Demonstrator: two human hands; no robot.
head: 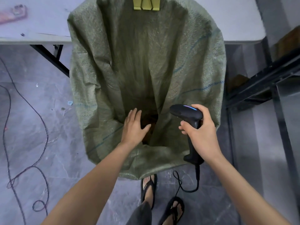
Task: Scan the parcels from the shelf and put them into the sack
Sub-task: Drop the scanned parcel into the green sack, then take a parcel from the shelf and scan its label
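A large green woven sack point(186, 65) hangs open in front of me, its far rim held to the table by a yellow clip point(146, 4). Deep at its bottom lies a brown parcel point(150, 119), mostly in shadow. My left hand point(134, 127) hovers over the sack's mouth, fingers straight and spread, holding nothing. My right hand point(201, 133) grips the handle of a black barcode scanner point(186, 113), whose head points left over the sack and shows a lit strip on top.
A grey folding table point(35, 34) stands behind the sack, with a pink object at its far left. A dark metal shelf point(267, 82) with brown boxes is at the right. Cables point(43, 127) trail across the tiled floor on the left. My sandalled feet stand below the sack.
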